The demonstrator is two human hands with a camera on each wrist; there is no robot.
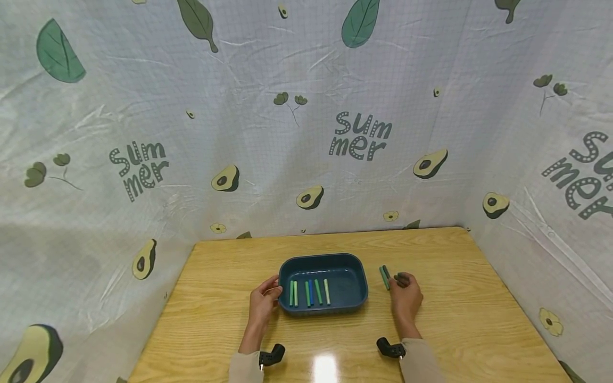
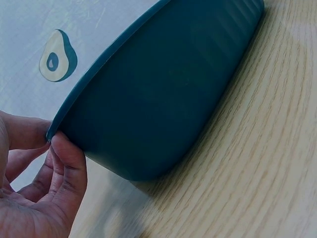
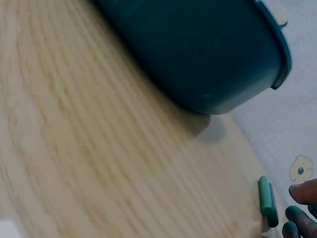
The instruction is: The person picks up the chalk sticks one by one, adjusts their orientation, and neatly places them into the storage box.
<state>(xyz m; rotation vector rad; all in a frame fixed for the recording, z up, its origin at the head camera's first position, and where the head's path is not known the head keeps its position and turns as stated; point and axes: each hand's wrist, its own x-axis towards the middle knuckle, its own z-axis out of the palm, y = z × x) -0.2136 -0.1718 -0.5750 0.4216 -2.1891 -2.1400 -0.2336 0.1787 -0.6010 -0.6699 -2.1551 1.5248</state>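
In the head view, a dark teal tray point(image 1: 351, 307) sits on the table with several chalk sticks in green, pale green and blue standing in a row in its left half. My left hand point(image 1: 263, 303) pinches the tray's left rim; the left wrist view shows the thumb and fingertips point(image 2: 69, 151) on either side of that rim. To the right of the tray, a green chalk stick point(image 3: 266, 196) and a darker one point(image 3: 273, 215) lie side by side on the wood. Beside them is my right hand point(image 1: 406, 297), thumb and fingers parted, its fingertips point(image 3: 297, 215) stained dark green.
The wooden table point(image 1: 230, 260) reaches back to a white cloth point(image 1: 268, 138) printed with avocados, leaves and lettering, which hangs behind and along both sides. Light glares off the wood near the front. Both wrists carry small black cameras.
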